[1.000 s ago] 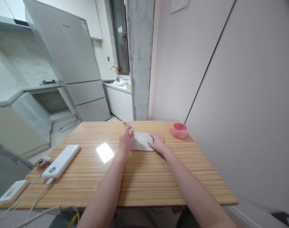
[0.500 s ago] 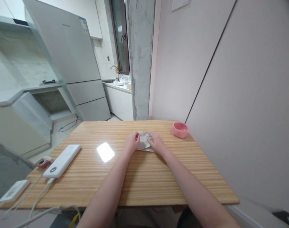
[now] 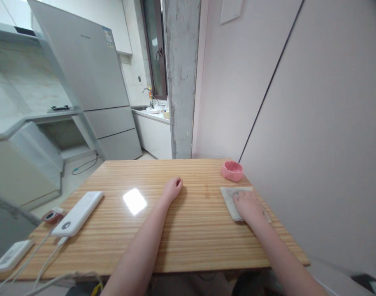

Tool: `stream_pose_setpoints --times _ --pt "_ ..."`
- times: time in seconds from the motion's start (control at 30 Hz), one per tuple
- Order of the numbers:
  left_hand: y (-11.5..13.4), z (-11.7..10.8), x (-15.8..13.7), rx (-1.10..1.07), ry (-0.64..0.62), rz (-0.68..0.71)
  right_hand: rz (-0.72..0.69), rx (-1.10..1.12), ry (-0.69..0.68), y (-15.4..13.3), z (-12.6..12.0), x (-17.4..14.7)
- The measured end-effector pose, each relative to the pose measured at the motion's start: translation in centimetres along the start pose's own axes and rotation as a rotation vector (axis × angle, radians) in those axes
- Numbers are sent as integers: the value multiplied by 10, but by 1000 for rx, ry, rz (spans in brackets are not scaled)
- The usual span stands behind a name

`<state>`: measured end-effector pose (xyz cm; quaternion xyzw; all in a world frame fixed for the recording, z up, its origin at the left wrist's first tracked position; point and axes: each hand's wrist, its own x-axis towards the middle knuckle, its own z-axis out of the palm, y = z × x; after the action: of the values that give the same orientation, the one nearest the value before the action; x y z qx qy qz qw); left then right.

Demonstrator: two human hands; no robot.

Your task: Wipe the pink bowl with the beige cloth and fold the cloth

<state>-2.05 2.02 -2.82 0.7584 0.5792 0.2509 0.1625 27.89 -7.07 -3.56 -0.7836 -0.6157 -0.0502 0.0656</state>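
Note:
My left hand (image 3: 173,188) rests on the middle of the wooden table (image 3: 194,242), its fingers curled into a loose fist with nothing visible in them. Over by the table's right edge, my right hand (image 3: 247,204) lies on a grey-beige cloth (image 3: 228,197) and grips it against the wood with bent fingers. The cloth is flat and folded, and the hand and wrist hide part of it. Just beyond the cloth sits a pink ashtray (image 3: 232,171), apart from the fingers.
At the table's left side lie a white power bank (image 3: 78,213) with a plugged-in cable (image 3: 47,259), a small white box-like device (image 3: 11,255) and a reddish roll-like object (image 3: 53,215). A pale wall (image 3: 314,144) runs along the right. Behind stand a pillar (image 3: 183,82) and a fridge (image 3: 83,61).
Both hands were together on the cloth mid-table. Now the right hand has carried the cloth right, unfolded wider, to near the ashtray. The left hand let go and stayed in place.

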Motion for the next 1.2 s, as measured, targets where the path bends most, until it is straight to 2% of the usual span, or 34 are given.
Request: stream_pose_setpoints --times 0.1,0.17,0.23,0.3,0.4,0.5,0.6,0.73,0.93,1.03,1.1,1.2 --pt "5 4 -2 21 -28 27 70 -120 -10 24 1 -6" --pt "5 5 -2 19 -31 36 72 -130 -20 16 -10 -7" --pt "4 5 -2 9 -35 46 47 -79 2 -8 -27 -5" --pt "3 6 -1 11 -60 69 -41 70 100 -46 -44 1" --pt "1 11 -1 23 -117 119 -409 447 119 -111 -52 11" --pt "0 16 1 -19 -165 177 -569 685 -7 -160 -31 20" --pt "-1 19 3 -33 -183 188 -685 860 -66 -181 1 24" --pt "-1 20 2 -11 -177 134 -651 983 -67 -178 20 24" --pt "1 20 1 -3 -171 116 -681 983 -81 -177 22 23" --pt "1 19 0 -8 -162 125 -669 897 -47 -176 18 23" --pt "2 18 0 4 -146 135 -570 761 78 -165 10 29" --pt "3 16 -2 41 -116 148 -247 536 344 -130 -8 47"
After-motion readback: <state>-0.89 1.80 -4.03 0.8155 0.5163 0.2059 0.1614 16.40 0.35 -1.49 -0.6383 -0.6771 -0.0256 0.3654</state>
